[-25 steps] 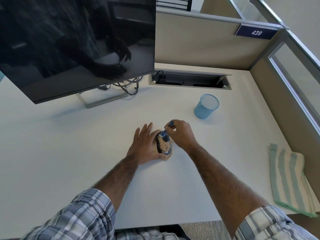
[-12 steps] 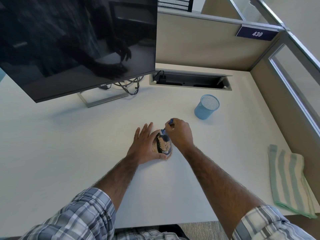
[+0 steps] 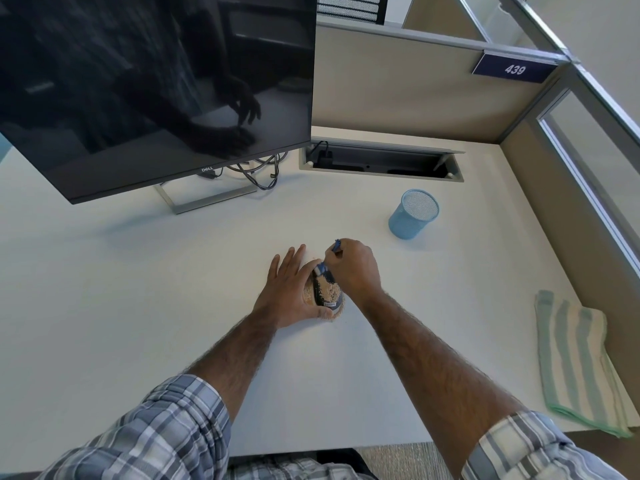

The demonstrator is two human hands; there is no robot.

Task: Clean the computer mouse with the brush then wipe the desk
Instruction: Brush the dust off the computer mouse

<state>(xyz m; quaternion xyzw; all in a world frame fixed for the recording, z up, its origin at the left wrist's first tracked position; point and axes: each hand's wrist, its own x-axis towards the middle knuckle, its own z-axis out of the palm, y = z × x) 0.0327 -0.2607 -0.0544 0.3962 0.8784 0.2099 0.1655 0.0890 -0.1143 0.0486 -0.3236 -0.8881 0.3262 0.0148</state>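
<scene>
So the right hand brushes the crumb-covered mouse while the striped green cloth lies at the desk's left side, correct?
No. The head view shows the green-and-cream striped cloth lying at the right of the white desk, not left. The right hand does hold the small blue brush to the dark, crumb-covered computer mouse.

mouse [image 3: 325, 292]: dark, crumb-covered, on white desk [image 3: 138, 289] | brush [image 3: 321, 268]: blue, tip on mouse
</scene>
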